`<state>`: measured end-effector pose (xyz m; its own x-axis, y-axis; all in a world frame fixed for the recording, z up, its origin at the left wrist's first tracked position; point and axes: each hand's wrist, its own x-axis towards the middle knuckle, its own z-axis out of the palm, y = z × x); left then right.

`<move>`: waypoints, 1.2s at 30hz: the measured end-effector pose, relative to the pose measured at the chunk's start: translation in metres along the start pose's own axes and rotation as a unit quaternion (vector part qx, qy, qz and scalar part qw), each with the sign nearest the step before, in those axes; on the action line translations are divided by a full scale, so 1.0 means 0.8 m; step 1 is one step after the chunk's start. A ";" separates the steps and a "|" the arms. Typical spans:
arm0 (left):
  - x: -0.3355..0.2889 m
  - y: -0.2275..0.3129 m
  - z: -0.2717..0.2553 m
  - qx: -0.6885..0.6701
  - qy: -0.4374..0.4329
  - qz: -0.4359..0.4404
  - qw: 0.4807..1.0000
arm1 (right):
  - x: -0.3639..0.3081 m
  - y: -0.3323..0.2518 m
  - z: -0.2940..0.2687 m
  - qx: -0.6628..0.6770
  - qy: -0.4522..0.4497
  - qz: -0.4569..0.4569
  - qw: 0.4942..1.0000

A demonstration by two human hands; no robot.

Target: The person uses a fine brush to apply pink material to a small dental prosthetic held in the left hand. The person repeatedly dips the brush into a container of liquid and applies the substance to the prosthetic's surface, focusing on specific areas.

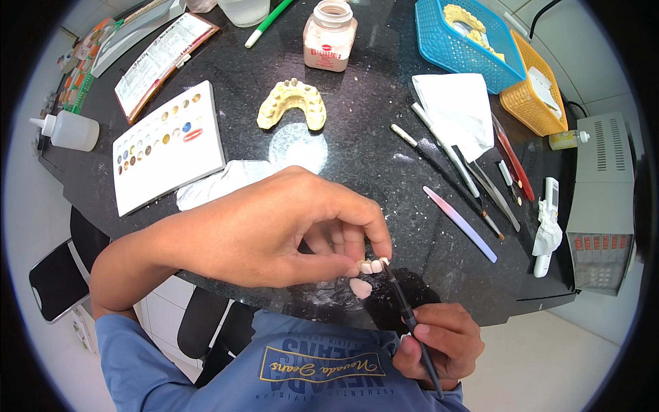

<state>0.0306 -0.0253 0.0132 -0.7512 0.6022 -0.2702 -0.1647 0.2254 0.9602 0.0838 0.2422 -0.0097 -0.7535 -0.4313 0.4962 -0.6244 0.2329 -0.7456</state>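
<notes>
My left hand (281, 230) reaches across the front of the dark table, thumb and fingertips pinching a small dental bridge (374, 266), a short row of white tooth crowns. In my right hand (443, 343) is a slim black brush-like tool (405, 309), gripped like a pen. Its narrow tip meets the right end of the bridge; the bristles are too small to make out. Just below the bridge, a pale pink lump of paste (360, 288) lies at the table's near edge. A yellow plaster dental cast (293, 105) rests farther back.
A white palette (168, 147) with coloured spots lies left, near a squeeze bottle (71, 130). A jar of pink powder (330, 36) stands at the back. Several brushes and tools surround a white cloth (453, 113) on the right. Blue basket (467, 58) and yellow basket (532, 99) stand behind.
</notes>
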 end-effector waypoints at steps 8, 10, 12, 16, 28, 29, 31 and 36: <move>0.001 0.000 -0.001 -0.005 -0.002 0.000 1.000 | -0.003 0.000 0.001 -0.006 0.020 0.002 1.000; 0.002 0.000 -0.001 -0.007 -0.004 0.003 1.000 | -0.005 -0.001 0.000 -0.003 0.029 0.004 1.000; -0.001 0.000 0.000 -0.012 0.000 -0.005 1.000 | -0.004 0.000 -0.001 -0.001 0.013 -0.003 1.000; 0.000 -0.001 0.000 -0.027 0.000 -0.010 1.000 | -0.004 -0.001 -0.001 0.002 0.008 0.001 1.000; 0.000 0.002 0.000 -0.035 0.008 0.000 0.999 | -0.009 0.001 0.000 0.027 0.042 -0.007 0.999; 0.000 0.003 0.000 -0.043 0.011 -0.004 0.999 | -0.009 0.001 0.001 0.026 0.044 -0.010 0.999; -0.001 0.006 0.001 -0.058 0.015 -0.012 0.998 | -0.008 0.003 0.002 0.024 0.047 -0.015 0.999; 0.001 0.005 0.000 -0.066 0.011 -0.016 0.998 | -0.002 0.003 0.001 -0.007 0.030 -0.030 0.999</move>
<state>0.0298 -0.0240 0.0166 -0.7576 0.5791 -0.3013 -0.2708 0.1411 0.9522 0.0835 0.2426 -0.0124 -0.7248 -0.3926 0.5662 -0.6717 0.2199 -0.7074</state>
